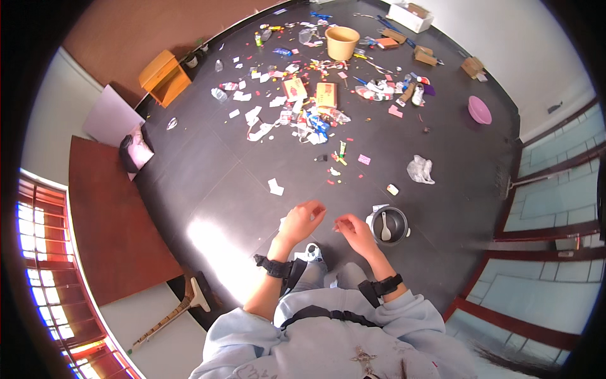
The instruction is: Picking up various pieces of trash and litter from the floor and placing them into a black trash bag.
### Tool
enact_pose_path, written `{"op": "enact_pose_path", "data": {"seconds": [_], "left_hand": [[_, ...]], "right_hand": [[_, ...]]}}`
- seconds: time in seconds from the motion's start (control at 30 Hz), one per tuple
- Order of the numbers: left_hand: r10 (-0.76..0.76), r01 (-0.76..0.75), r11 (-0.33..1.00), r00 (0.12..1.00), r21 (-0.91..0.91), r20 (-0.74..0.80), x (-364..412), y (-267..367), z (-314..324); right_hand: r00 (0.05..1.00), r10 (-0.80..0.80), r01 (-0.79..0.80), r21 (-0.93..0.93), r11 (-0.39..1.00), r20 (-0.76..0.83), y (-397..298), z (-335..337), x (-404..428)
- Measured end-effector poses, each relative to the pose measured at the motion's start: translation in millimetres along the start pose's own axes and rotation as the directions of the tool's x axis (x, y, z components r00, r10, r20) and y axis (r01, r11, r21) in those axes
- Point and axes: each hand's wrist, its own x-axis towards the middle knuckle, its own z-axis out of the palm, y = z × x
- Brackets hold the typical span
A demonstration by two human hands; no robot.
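Note:
My left hand [303, 221] is held in front of my body above the dark floor, its fingers loosely curled with a gap at the thumb and nothing in it. Facing it is my right hand [354, 233], half-bent and also without anything visible in its grasp. Just right of that hand, a dark round inner pot [378, 235] stands on the floor with a white rice paddle [386, 230] inside. A small white item [392, 189] lies beyond the pot, and a crumpled clear plastic bag [420, 169] is farther out. Black straps circle both my wrists.
Litter, bottles and two cardboard boxes [326, 95] spread across the floor ahead. A tan bucket [342, 43] stands behind them, a pink basin [480, 110] at the right. A red-brown table [113, 222] and a broom [163, 324] are on the left; framed glazed panels [554, 203] line the right.

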Motion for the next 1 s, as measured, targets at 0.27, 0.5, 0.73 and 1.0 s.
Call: {"op": "enact_pose_path", "data": {"seconds": [0.27,0.5,0.73,1.0], "left_hand": [[-0.193,0.193,0.981,0.968,-0.013,-0.162,15.0,-44.1,-30.8],[-0.402,0.367,0.913,0.726,-0.179,-0.557,-53.4,-64.1,-70.9],[-0.721,0.548,0.644,0.201,-0.534,-0.663,-216.0,-39.6,5.6],[-0.724,0.427,0.396,-0.399,-0.813,-0.563,-309.0,5.2,99.2]], "right_hand": [[0.969,0.010,0.014,-0.095,0.995,0.245,-17.2,31.1,90.8],[0.734,0.018,0.039,-0.069,0.997,0.678,-15.0,111.7,159.5],[0.262,0.116,0.104,-0.148,0.984,0.958,-20.1,219.7,98.9],[-0.137,0.305,0.286,-0.257,0.923,0.943,22.9,263.3,-14.0]]}}
